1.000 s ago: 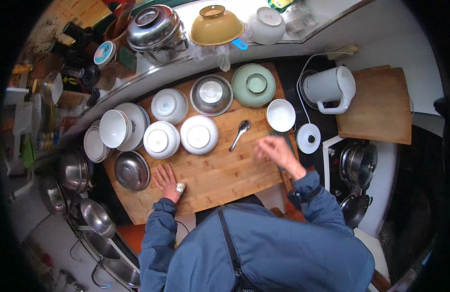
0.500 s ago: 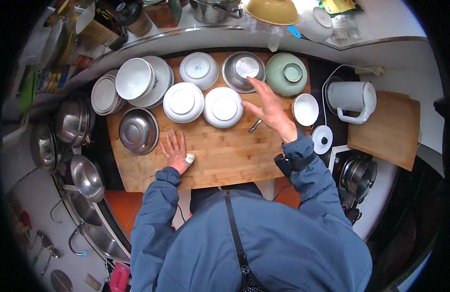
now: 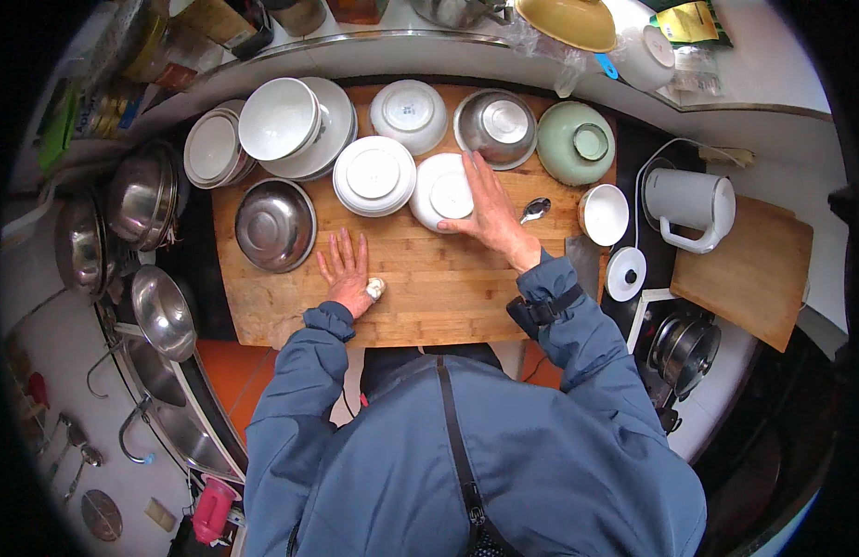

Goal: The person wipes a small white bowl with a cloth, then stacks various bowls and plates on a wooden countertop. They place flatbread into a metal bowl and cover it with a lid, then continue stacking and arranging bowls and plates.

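Note:
My right hand point(image 3: 492, 215) lies against the right side of an upturned white bowl point(image 3: 437, 197), fingers apart, thumb by its near edge. Whether it grips the bowl is unclear. My left hand point(image 3: 348, 275) rests flat on the wooden board point(image 3: 429, 311), fingers spread. A whitish lump point(image 3: 375, 289) sits at its thumb; I cannot tell whether it is a wrapping. Beyond that hand stands an upturned steel bowl point(image 3: 275, 226). White bowls point(image 3: 374, 176) are stacked upside down left of the touched one. Right of my right hand lies a spoon point(image 3: 536, 210).
At the board's back are a white bowl point(image 3: 409, 116), a steel bowl point(image 3: 496, 128) and a green bowl point(image 3: 576, 144). White dishes point(image 3: 341, 130) pile at back left. A small white bowl point(image 3: 604, 214), a lid point(image 3: 625, 273) and a kettle point(image 3: 691, 202) stand right; a sink point(image 3: 193, 432) lies left.
My right hand has come down from over the spoon and steel bowl, leftward onto the upturned white bowl. The spoon shows more fully. The whole view has shifted; my left hand stays on the board.

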Demonstrator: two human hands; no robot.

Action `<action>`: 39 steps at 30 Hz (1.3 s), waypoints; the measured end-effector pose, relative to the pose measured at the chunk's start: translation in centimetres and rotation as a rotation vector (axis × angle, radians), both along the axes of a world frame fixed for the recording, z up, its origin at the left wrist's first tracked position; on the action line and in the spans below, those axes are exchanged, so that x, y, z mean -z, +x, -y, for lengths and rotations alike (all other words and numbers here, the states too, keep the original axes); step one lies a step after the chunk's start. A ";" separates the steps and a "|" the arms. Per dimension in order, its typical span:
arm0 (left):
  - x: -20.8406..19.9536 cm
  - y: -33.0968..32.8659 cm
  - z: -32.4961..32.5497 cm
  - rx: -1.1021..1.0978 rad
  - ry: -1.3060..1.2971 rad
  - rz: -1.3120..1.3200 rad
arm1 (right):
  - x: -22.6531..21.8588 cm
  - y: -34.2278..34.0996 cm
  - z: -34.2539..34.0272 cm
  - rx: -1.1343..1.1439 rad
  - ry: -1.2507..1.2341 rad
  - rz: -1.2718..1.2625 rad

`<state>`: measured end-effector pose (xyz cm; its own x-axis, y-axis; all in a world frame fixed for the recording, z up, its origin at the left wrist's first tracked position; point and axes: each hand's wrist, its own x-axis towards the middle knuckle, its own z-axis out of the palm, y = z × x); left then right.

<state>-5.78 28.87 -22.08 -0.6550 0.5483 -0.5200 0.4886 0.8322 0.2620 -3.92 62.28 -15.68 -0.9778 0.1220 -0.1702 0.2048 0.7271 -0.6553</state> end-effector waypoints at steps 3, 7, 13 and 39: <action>0.0 0.1 0.1 0.000 0.035 -0.023 | 0.3 -0.1 0.0 0.006 -0.012 -0.014; -0.1 0.1 0.1 -0.006 0.045 -0.015 | 0.3 0.0 -0.1 0.017 -0.031 -0.042; -0.3 0.0 0.0 0.033 -0.016 -0.041 | -0.2 0.7 -0.3 0.047 -0.003 -0.104; 0.1 0.1 0.1 0.005 0.004 -0.032 | -2.9 17.8 0.5 -0.181 -0.112 0.148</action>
<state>-5.68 28.81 -22.13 -0.6687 0.5537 -0.4963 0.5009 0.8287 0.2497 13.90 61.78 -12.74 -0.9454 -0.0805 -0.3159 0.1776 0.6855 -0.7060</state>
